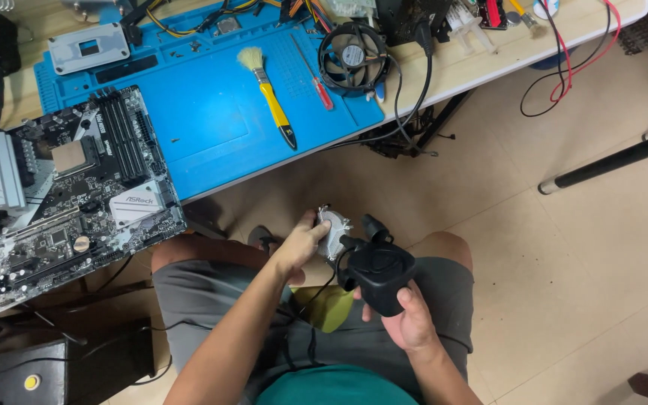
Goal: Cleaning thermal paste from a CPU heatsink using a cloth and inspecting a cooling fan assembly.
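Observation:
My left hand grips a round silver finned heatsink over my lap. In my right hand is a black handheld air blower, whose nozzle points at the heatsink from the right and nearly touches it. A thin black cable hangs from the heatsink down between my knees. Both hands are below the table's front edge, above my grey shorts.
A motherboard lies at the left on the table. On the blue work mat are a yellow-handled brush, a red screwdriver and a black fan. Cables trail off the table's right end. A black pole crosses the tiled floor.

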